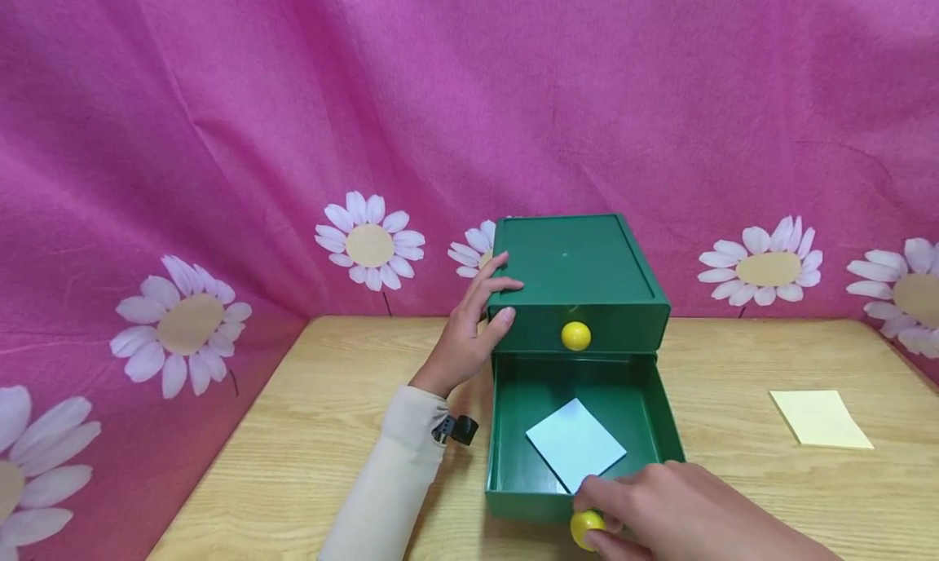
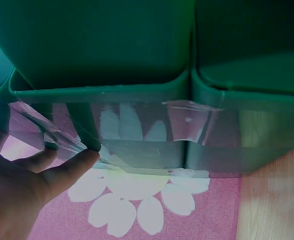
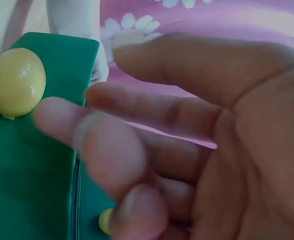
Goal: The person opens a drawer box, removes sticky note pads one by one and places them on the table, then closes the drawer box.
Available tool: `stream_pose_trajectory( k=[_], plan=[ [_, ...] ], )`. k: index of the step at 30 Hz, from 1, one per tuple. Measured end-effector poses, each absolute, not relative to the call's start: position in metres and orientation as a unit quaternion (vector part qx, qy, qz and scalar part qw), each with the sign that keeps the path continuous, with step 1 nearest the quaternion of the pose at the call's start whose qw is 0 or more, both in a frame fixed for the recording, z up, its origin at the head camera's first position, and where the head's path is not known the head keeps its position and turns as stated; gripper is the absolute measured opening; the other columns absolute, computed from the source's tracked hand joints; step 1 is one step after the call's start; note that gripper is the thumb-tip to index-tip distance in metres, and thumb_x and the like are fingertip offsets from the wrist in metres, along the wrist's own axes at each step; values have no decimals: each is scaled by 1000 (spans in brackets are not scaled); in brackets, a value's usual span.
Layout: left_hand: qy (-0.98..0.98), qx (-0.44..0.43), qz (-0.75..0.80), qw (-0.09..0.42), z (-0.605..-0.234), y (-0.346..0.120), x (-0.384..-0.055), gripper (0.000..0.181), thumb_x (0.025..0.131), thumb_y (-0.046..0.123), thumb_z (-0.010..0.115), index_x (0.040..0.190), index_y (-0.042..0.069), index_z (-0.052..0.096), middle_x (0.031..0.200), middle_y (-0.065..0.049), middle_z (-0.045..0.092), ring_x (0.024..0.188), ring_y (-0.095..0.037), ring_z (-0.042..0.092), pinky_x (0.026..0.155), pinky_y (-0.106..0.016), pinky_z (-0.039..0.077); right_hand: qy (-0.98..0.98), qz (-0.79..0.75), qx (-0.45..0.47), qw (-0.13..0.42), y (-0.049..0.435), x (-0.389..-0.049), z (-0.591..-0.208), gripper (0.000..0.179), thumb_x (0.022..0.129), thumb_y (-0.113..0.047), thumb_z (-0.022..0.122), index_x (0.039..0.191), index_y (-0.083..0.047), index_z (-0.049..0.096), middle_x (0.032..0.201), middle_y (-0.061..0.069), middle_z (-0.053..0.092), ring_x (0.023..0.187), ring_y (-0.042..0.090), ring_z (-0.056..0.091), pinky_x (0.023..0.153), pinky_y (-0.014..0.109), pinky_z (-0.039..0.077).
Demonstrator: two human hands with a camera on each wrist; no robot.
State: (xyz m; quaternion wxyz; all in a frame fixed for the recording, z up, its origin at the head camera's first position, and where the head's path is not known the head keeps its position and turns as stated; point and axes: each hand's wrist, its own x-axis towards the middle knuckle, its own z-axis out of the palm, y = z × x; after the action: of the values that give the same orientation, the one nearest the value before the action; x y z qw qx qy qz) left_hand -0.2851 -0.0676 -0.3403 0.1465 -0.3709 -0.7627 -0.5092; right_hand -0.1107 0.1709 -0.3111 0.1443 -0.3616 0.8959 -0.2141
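A green two-drawer box (image 1: pixel 568 255) stands on the table, its lower drawer (image 1: pixel 513 504) pulled out. Inside that drawer lies a light blue square of paper or a pad (image 1: pixel 575 443), set diagonally. My left hand (image 1: pixel 465 333) rests on the box's upper left edge, thumb on the front and fingers on the top. At the lower drawer's yellow knob (image 1: pixel 588 530) is my right hand (image 1: pixel 660 508), forefinger above the knob and thumb beside it. The right wrist view shows these fingers (image 3: pixel 111 155) loosely bent and blurred, next to the knob (image 3: pixel 16 82), not wrapped round it.
A pale yellow square of paper (image 1: pixel 822 418) lies on the wooden table (image 1: pixel 330 430) to the right of the box. The closed upper drawer has its own yellow knob (image 1: pixel 575 336). Behind the table hangs a pink cloth (image 1: pixel 469 96) with white flowers.
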Motion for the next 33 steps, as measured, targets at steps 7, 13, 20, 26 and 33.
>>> stream_pose_trajectory(
  k=[7,13,20,26,33],
  plan=[
    [-762,-370,-514,138,-340,-68,-282,38,97,20,50,136,21,48,159,9,19,144,-14,18,107,-57,31,896,-255,-360,60,171,-115,-305,18,89,-45,64,96,-29,64,73,-27,57,58,-11,49,54,16,47],
    [-761,-369,-517,134,-332,-67,-275,37,98,20,49,135,19,48,159,6,19,144,-15,19,107,-57,31,916,-238,-321,-18,172,-120,-305,16,85,-38,72,94,-31,61,82,-24,58,62,-9,49,55,16,48],
    [-758,-369,-521,131,-324,-65,-266,37,97,15,48,134,14,48,159,2,19,145,-18,18,107,-58,30,930,-172,-302,-116,173,-128,-313,21,79,-32,78,92,-28,62,84,-17,51,69,-3,47,56,19,47],
    [-758,-369,-523,126,-312,-65,-255,37,96,11,48,133,7,48,159,-8,20,145,-24,19,108,-58,29,953,-145,-259,-67,173,-142,-316,28,75,-40,80,95,-29,64,88,-12,55,75,4,49,62,22,50],
    [-761,-365,-522,126,-311,-66,-254,37,96,11,48,133,6,48,159,-7,20,145,-25,20,108,-58,29,952,-171,-251,-36,172,-153,-325,29,75,-39,81,95,-28,63,87,-10,54,74,5,49,59,20,48]
  ],
)
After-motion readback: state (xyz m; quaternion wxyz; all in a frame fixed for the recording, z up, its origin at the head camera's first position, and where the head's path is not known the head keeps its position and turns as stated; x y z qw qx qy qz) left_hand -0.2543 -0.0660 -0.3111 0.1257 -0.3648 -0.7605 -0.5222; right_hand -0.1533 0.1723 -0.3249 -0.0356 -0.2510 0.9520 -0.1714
